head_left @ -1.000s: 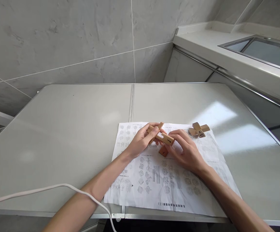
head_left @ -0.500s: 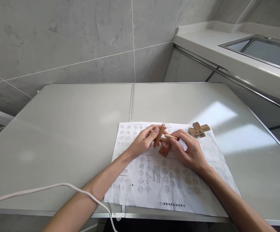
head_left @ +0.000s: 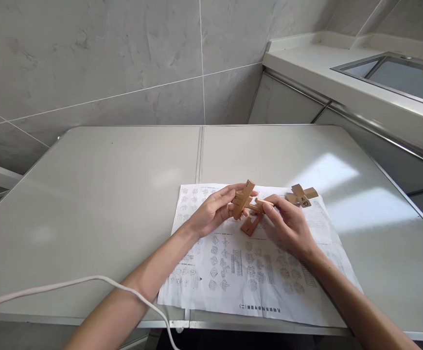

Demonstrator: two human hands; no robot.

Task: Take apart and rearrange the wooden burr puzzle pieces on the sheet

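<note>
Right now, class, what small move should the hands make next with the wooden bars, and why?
Probably ease the short bar in the right hand a little further across the tilted bar pinched by the left hand: the two already cross and touch, with a third bar angled beneath, all held over the printed sheet.

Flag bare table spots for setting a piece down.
Bare: left half of table, between the instruction sheet and the left edge; the strip from sheet to wall. Crowded: sheet's top, where left hand and right hand hold wooden pieces beside a wooden cross.
</note>
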